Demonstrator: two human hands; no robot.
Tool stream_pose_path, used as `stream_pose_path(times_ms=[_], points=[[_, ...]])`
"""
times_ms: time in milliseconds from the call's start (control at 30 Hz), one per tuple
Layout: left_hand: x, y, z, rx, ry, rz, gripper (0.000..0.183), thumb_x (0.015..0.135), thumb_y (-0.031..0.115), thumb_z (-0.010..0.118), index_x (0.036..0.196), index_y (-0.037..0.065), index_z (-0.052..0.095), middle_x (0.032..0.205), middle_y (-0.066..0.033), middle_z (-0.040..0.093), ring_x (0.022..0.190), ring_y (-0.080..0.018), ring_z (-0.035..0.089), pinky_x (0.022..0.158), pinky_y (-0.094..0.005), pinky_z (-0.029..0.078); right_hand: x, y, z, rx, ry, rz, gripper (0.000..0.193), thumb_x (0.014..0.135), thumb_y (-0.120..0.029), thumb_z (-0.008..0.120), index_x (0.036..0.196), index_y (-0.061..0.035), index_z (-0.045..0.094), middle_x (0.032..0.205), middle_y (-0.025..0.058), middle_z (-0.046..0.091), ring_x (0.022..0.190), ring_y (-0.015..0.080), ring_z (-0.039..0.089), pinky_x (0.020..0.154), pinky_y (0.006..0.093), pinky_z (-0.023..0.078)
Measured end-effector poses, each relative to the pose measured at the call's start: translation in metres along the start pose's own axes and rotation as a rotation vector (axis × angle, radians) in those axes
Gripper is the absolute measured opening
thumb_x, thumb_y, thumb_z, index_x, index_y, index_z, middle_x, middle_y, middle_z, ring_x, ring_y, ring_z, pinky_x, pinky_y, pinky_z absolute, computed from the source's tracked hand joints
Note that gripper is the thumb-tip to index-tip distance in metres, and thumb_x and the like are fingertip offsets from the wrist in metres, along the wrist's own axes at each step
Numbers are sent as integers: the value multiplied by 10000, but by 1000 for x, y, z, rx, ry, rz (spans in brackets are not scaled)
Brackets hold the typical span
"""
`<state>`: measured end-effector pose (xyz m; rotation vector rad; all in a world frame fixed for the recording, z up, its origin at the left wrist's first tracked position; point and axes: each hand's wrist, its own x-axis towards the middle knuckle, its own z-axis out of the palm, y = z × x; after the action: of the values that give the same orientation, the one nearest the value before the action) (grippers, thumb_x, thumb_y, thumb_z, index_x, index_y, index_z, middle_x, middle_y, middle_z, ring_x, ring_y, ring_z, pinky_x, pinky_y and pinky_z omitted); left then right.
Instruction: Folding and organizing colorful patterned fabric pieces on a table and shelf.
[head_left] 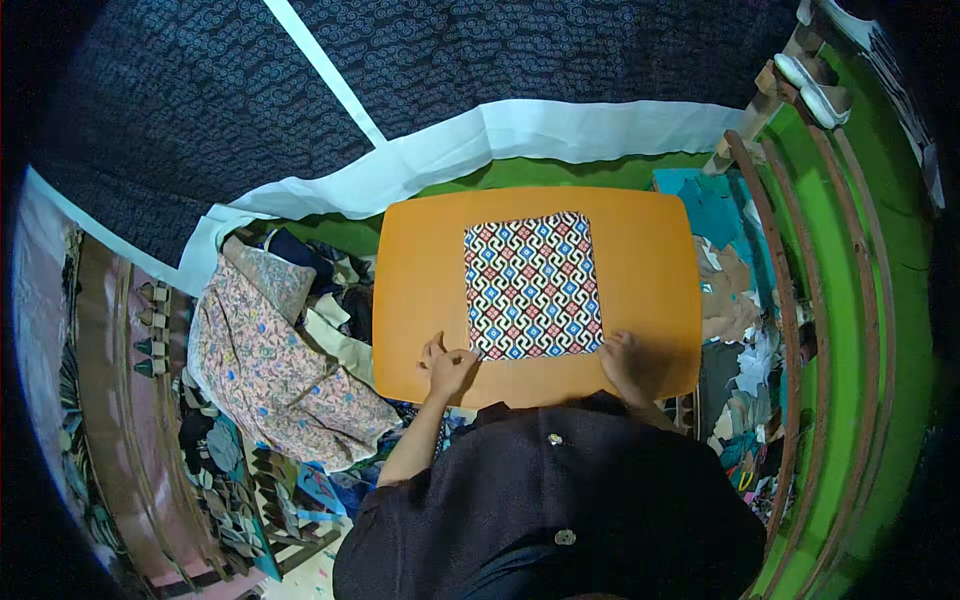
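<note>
A flat rectangle of patterned cloth [532, 287], with red, blue, black and cream interlocking shapes, lies on an orange-brown table [425, 255]. It looks folded, but its layers cannot be made out. At its near left corner my left hand [450, 367] pinches the edge between thumb and forefinger, the other fingers raised and apart. My right hand [620, 362] is at the near right corner, its fingers bent and closed on the cloth's edge. The fingertips there are partly hidden.
Pink floral fabric [270, 370] is heaped left of the table. Fabric scraps [735, 310] lie to its right, beside wooden rails [790, 330] holding white shoes [812, 92]. Shoe-shaped pieces [220, 500] fill a rack at lower left. A dark patterned curtain [560, 60] hangs behind.
</note>
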<state>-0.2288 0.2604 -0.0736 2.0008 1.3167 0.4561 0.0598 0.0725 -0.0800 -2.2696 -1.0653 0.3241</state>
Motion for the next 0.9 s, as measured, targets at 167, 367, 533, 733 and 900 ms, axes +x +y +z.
stream_pose_path(times_ms=[167, 367, 533, 733, 900], points=[[34, 38, 8, 113, 34, -107, 421, 732, 479, 601, 737, 65, 680, 1345, -239, 257, 1225, -412, 153, 1002, -450, 149, 37, -13, 1, -6, -24, 103, 286, 737, -320, 612, 763, -40, 662, 1067, 166, 510, 1092, 325, 334, 938, 446, 225], [98, 57, 22, -95, 161, -173, 418, 762, 388, 606, 818, -25, 637, 1232, -306, 344, 1193, -354, 275, 971, -389, 265, 112, -51, -7, 89, -145, 403, 344, 744, -387, 601, 798, -52, 660, 1082, 158, 501, 1113, 327, 299, 912, 484, 180], [138, 70, 22, -229, 89, -202, 322, 789, 305, 595, 873, -3, 633, 1220, -280, 364, 1174, -354, 345, 965, -369, 297, 157, -24, 28, 182, 70, 204, 294, 760, -364, 606, 881, -100, 651, 1071, 109, 509, 1094, 299, 321, 893, 464, 196], [124, 59, 31, 9, 394, -127, 332, 814, 261, 558, 1037, 14, 563, 1196, -247, 394, 1155, -369, 344, 953, -418, 284, 150, -51, 20, 71, 75, 179, 324, 758, -303, 604, 994, -81, 592, 1107, 137, 502, 1096, 302, 380, 902, 459, 239], [114, 99, 35, 351, 322, 342, 413, 848, 232, 469, 1231, 86, 419, 1234, -197, 393, 1157, -373, 334, 941, -494, 251, 135, -106, 15, -217, 59, -178, 481, 813, -221, 493, 1267, -126, 365, 1289, 136, 346, 1223, 280, 262, 930, 532, 195]])
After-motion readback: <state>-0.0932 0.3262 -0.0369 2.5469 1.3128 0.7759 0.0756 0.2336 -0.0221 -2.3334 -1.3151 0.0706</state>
